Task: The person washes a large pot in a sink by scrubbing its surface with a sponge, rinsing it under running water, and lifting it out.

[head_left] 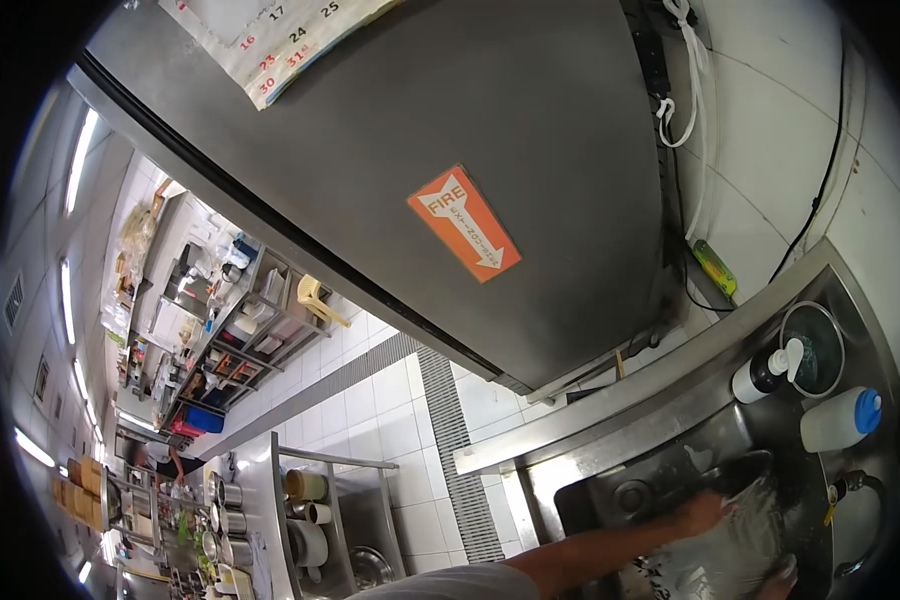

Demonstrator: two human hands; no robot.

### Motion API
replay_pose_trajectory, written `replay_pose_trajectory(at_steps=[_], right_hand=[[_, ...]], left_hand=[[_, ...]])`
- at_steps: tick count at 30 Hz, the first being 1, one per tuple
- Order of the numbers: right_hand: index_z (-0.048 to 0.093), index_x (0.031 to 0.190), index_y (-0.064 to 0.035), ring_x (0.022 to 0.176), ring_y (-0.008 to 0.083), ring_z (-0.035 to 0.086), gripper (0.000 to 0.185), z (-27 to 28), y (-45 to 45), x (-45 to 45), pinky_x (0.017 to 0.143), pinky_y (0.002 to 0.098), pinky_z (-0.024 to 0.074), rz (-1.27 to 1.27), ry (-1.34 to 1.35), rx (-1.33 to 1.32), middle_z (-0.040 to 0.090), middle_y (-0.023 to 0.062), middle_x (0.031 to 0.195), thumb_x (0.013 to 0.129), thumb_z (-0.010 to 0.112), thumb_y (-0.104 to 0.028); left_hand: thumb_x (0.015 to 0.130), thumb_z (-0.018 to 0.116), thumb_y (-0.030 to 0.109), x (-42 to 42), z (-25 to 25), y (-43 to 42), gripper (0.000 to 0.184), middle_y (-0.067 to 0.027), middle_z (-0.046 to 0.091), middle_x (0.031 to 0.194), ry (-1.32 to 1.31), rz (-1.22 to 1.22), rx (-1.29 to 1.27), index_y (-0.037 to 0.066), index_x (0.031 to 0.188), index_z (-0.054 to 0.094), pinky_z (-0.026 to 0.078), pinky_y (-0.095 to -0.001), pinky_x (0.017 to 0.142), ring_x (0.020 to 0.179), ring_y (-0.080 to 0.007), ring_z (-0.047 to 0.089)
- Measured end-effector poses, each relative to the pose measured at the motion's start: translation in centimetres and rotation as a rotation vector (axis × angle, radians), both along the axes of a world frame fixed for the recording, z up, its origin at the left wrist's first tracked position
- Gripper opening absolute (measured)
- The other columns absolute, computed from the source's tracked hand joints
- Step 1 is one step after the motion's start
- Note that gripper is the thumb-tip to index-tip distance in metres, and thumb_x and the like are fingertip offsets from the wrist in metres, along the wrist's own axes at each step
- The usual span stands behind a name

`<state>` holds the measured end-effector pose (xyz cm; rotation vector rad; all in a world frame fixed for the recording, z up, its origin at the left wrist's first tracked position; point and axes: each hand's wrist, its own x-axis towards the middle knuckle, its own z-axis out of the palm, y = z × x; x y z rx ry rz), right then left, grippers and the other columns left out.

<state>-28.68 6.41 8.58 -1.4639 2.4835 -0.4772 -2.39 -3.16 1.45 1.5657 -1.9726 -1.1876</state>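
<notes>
My left hand (705,512) reaches over the sink (595,510), its fingers closed at the upper edge of a wide, shiny, suds-covered thing (735,545). It looks like a pan or tray, but foam and glare hide its exact kind. At the bottom edge, my right hand (778,580) shows only in part beside the same soapy thing. How its fingers are set is hard to make out. Behind the hands, a dark curved rim (755,465) shows in the basin.
A pump bottle (762,376), a metal bowl (836,345) and a blue-capped jug (838,420) stand on the sink ledge. The tap (875,500) is at the right. A grey fridge (370,180) rises ahead. Pots (225,520) stand on a steel table, and a person (175,462) is far off.
</notes>
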Motion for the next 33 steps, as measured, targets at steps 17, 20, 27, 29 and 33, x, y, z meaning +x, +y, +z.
replay_pose_trajectory(at_steps=[17, 20, 27, 29, 33], right_hand=[[0.062, 0.126, -0.0093, 0.114, 0.0371, 0.059, 0.037, -18.8, -4.2, -12.5, 0.095, 0.0459, 0.047, 0.608, 0.579, 0.029, 0.062, 0.0202, 0.122, 0.1, 0.043, -0.027], [0.065, 0.112, -0.0065, 0.096, 0.0297, 0.063, 0.03, -18.5, -3.7, -9.5, 0.083, 0.042, 0.0504, 0.39, 0.201, 0.201, 0.066, 0.0138, 0.109, 0.093, 0.052, -0.027], [0.067, 0.11, -0.0086, 0.098, 0.0414, 0.063, 0.034, -1.7, 0.9, 3.9, 0.086, 0.0497, 0.0509, 0.164, 0.383, -0.302, 0.065, 0.0226, 0.107, 0.084, 0.065, -0.031], [0.067, 0.111, -0.0064, 0.1, 0.0417, 0.063, 0.035, -0.7, 3.0, -0.5, 0.088, 0.0492, 0.0501, -0.361, 0.107, -0.224, 0.065, 0.0226, 0.109, 0.092, 0.056, -0.034], [0.06, 0.118, -0.0035, 0.1, 0.0464, 0.059, 0.046, -5.4, 8.6, 0.4, 0.086, 0.0512, 0.0484, -0.509, -0.07, -0.154, 0.063, 0.0241, 0.11, 0.102, 0.033, -0.037]], left_hand=[[0.096, 0.056, 0.031, 6.0, 2.4, 3.8, 0.04, -0.0214, 0.06, 0.124, 0.088, -0.079, 0.02, 0.0, 0.121, 0.059, 0.047, -0.0405, 0.097, 0.112, -0.0342, 0.059], [0.097, 0.05, 0.022, 4.8, -7.3, 6.5, 0.032, -0.0167, 0.061, 0.122, 0.339, -0.109, -0.329, 0.003, 0.122, 0.059, 0.044, -0.0373, 0.1, 0.112, -0.0283, 0.059], [0.099, 0.052, 0.026, 5.1, -0.5, 9.4, 0.034, -0.0247, 0.068, 0.097, 0.255, 0.067, 0.235, -0.005, 0.105, 0.065, 0.05, -0.0414, 0.08, 0.09, -0.0344, 0.066], [0.099, 0.052, 0.026, 6.5, -1.5, 10.9, 0.033, -0.0242, 0.068, 0.097, 0.261, 0.063, 0.187, -0.005, 0.106, 0.065, 0.05, -0.041, 0.082, 0.091, -0.0343, 0.066], [0.098, 0.055, 0.028, 5.9, -0.4, 8.3, 0.035, -0.0229, 0.068, 0.1, 0.311, 0.006, 0.186, -0.004, 0.11, 0.063, 0.049, -0.0393, 0.083, 0.091, -0.0332, 0.066]])
